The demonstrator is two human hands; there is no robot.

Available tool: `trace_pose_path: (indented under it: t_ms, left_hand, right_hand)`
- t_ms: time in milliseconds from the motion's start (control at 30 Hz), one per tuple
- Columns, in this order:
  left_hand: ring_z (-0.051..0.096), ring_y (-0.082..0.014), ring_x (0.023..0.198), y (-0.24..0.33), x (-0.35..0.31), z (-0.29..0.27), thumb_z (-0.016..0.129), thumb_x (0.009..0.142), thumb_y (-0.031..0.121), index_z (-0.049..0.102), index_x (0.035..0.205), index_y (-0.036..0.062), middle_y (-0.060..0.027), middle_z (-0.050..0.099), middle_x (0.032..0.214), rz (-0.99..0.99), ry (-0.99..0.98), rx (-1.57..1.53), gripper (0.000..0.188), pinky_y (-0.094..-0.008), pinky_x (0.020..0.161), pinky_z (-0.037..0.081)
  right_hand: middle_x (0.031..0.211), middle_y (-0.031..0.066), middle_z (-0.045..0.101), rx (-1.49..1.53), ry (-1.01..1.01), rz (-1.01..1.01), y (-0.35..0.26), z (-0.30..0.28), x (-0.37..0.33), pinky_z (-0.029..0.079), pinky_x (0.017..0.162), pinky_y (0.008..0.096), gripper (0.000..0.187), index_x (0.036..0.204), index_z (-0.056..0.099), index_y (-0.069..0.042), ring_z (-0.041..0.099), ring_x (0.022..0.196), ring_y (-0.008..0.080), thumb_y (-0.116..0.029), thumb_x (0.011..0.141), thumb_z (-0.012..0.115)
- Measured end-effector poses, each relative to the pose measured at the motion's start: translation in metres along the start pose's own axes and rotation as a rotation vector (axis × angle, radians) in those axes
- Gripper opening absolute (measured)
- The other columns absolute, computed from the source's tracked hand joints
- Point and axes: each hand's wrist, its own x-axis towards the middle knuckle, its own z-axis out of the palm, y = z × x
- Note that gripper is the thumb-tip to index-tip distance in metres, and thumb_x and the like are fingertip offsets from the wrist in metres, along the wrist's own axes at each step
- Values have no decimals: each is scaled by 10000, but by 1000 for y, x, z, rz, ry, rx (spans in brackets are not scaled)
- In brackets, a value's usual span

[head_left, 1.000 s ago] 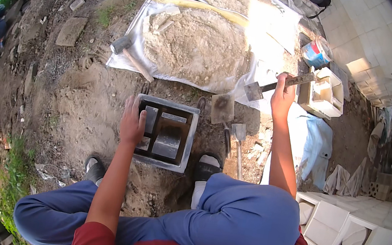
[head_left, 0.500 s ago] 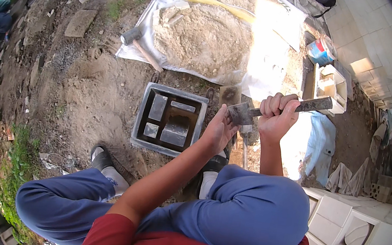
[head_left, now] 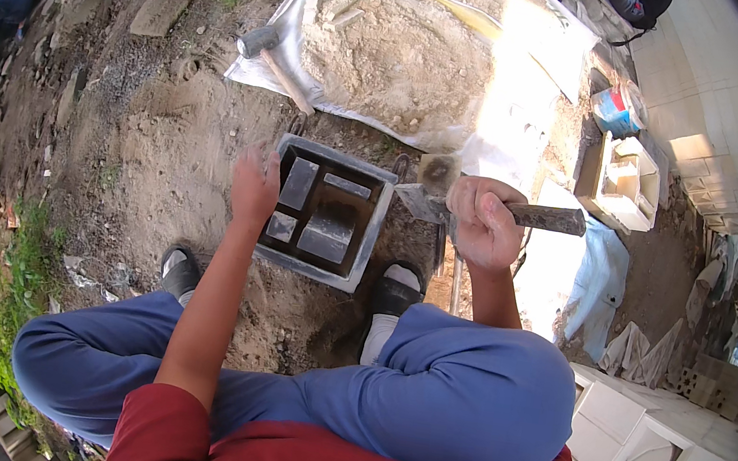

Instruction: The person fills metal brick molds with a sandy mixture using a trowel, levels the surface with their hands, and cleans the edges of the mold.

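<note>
My right hand [head_left: 486, 223] is closed around the dark handle of a trowel-like tool [head_left: 554, 220]. Its flat, squarish metal blade points left, close to the right rim of a square metal mould [head_left: 375, 236]. Inside the mould several grey blocks [head_left: 328, 236] stand with dark gaps between them. My left hand [head_left: 256, 184] hovers at the mould's left edge, away from the tool. Motion smears its fingers, and I cannot tell whether it touches the rim.
Beyond the mould, a pile of sandy powder [head_left: 402, 65] lies on a white sheet. A mallet [head_left: 259, 42] rests at the sheet's left corner. To the right are a bucket [head_left: 619, 110] and a white moulded block [head_left: 629, 182]. White blocks [head_left: 610, 425] are stacked by my right knee.
My left hand has let go of the tool's blade and moved left to the mould's far side. My right hand has lowered the tool slightly leftward and nearer the mould.
</note>
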Motion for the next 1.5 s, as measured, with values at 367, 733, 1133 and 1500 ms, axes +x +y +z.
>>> trace_pose_path:
  t_ms: [367,733,1133,1500]
  left_hand:
    - [651,-529,1008,-24,-36,12,362,1101,461,651,1129,34,-314,697,1064,-427,-334,-56,516,-607,893,497]
    - [674,-501,952,-17,-33,8,349,1105,443,637,1108,47,-281,714,1003,-448,-358,-59,489,-603,865,514]
    - [677,-489,934,-12,-27,3,354,1105,451,628,1097,61,-264,717,972,-461,-345,-92,476,-597,838,513]
    - [683,-484,943,-20,-33,4,366,1095,474,638,1078,52,-275,716,971,-489,-344,-95,503,-602,846,516]
  right_hand:
    - [621,28,539,-142,-246,309,114,37,-4,421,568,305,266,744,652,-26,509,583,125,-114,994,637]
    - [577,118,385,-473,-451,91,187,46,0,325,514,388,346,655,451,3,395,489,276,-70,963,590]
    - [575,104,371,-493,-473,287,168,52,2,312,512,398,376,658,418,12,378,491,256,-117,980,562]
    - [587,131,452,-547,-462,262,151,54,3,377,533,420,358,636,491,-11,501,517,313,-125,966,573]
